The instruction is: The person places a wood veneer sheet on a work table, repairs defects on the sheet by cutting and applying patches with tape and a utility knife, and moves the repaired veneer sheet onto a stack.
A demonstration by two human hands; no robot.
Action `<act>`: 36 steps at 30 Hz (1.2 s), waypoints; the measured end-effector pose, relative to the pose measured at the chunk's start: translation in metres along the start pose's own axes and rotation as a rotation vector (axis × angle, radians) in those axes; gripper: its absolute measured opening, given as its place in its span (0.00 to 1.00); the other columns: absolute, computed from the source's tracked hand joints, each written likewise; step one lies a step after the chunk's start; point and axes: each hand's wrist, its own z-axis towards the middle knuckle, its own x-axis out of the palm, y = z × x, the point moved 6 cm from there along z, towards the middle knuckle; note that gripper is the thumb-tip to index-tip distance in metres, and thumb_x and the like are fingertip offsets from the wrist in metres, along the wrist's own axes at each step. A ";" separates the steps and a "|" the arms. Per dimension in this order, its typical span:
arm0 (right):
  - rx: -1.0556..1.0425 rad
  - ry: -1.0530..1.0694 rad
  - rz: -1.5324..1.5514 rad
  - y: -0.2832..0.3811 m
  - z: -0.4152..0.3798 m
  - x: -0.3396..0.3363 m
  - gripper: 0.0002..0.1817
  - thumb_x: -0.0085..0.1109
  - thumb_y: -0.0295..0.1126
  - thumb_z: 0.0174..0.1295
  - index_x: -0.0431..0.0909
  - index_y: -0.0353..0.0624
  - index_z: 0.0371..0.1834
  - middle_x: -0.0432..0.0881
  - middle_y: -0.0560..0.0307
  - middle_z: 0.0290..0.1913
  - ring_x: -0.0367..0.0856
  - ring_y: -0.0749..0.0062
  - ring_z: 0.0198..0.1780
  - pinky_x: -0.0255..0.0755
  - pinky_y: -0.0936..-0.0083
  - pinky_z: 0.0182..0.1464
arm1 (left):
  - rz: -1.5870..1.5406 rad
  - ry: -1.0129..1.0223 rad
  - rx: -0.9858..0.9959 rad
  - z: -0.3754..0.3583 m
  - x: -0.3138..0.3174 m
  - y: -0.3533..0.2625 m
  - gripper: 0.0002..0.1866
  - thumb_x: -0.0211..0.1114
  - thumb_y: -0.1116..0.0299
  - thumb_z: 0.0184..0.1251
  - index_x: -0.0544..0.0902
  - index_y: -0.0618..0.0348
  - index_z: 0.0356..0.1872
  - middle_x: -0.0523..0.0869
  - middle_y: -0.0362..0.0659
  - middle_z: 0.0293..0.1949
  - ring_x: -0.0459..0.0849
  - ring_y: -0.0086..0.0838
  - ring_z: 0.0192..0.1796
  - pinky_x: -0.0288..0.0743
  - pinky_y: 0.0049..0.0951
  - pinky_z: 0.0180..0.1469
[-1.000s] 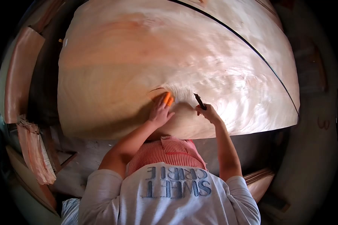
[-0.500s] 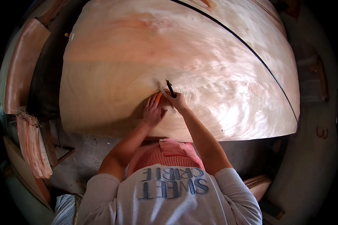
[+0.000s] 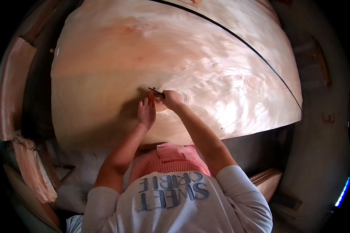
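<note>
A broad, wavy sheet of wood veneer [image 3: 93,93] spreads under both hands. My left hand [image 3: 146,113] is low over it, with fingers pointing away from me and a narrow orange piece [image 3: 151,98] along its thumb side. I cannot tell what that orange piece is. Just to the right, my right hand [image 3: 172,99] is closed round a slim dark cutter knife [image 3: 156,91], its tip pointing left, just beyond the orange piece. The two hands are close together, and their shadow falls on the veneer to the left.
A thin black line [image 3: 237,37] curves across the sheet's far right side. Stacked veneer strips [image 3: 34,171] and a brown sheet [image 3: 15,85] stand at the left. More thin wooden sheets [image 3: 266,182] lie low on the right, near the floor.
The cutter knife has swung from pointing away from me to pointing left. Both hands have shifted left, and my left hand has turned more upright beside the orange piece. The view has also shifted.
</note>
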 end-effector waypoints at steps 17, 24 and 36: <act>0.017 0.268 0.518 -0.068 -0.029 0.006 0.13 0.57 0.41 0.51 0.80 0.41 0.25 0.79 0.65 0.19 0.67 0.84 0.17 0.62 0.83 0.19 | -0.182 0.021 -0.009 0.000 -0.009 0.006 0.18 0.51 0.71 0.52 0.75 0.67 0.46 0.75 0.47 0.48 0.71 0.33 0.44 0.64 0.33 0.45; 0.297 0.113 0.802 -0.069 -0.070 0.067 0.13 0.59 0.39 0.52 0.79 0.43 0.37 0.78 0.63 0.22 0.65 0.86 0.16 0.57 0.85 0.16 | -0.346 -0.008 0.298 -0.048 -0.009 -0.034 0.12 0.51 0.69 0.54 0.79 0.63 0.35 0.75 0.49 0.47 0.68 0.37 0.54 0.62 0.41 0.54; -0.084 0.195 0.312 -0.081 -0.059 -0.002 0.10 0.54 0.36 0.55 0.78 0.41 0.34 0.77 0.64 0.22 0.67 0.81 0.20 0.62 0.80 0.23 | -0.209 0.270 0.264 -0.050 0.003 -0.046 0.21 0.54 0.64 0.56 0.73 0.64 0.50 0.68 0.48 0.56 0.63 0.38 0.59 0.58 0.41 0.58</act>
